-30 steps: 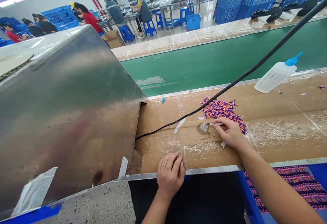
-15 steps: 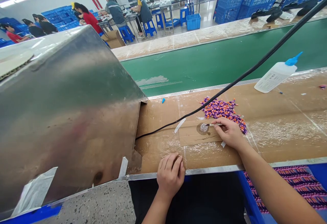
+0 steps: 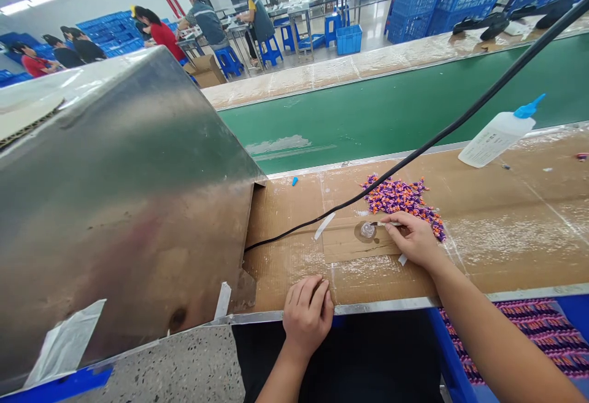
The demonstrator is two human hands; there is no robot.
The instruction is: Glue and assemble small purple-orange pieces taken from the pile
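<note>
A: What does the right hand (image 3: 416, 240) have?

B: Its fingers are grasping a slim, pale-handled tool (image 3: 391, 224). The dark tip is at a small clear dish (image 3: 367, 229), though I cannot tell whether it touches what is inside

A: Where exactly is the dish?

B: On a cardboard strip (image 3: 340, 251) that lies on the surface (image 3: 497, 225), between the near and far edges and towards the left end, where a big metal housing (image 3: 138, 207) stands. A dark, wet-looking patch (image 3: 360, 237) rings the dish

A: And the left hand (image 3: 307, 312)?

B: Released, its fingers loosely bent and resting at the near edge, left of the dish and closer to the person

A: What lies around them?

B: A heap of small purple and orange pieces (image 3: 398, 197) sits just beyond the right hand, towards the far edge. A white bottle with a blue nozzle (image 3: 493, 140) is by the far edge, right of the heap, and a small blue cap (image 3: 295, 181) lies near the far left corner. A black cable (image 3: 460, 122) runs from the housing across the view, passing in front of the heap
</note>
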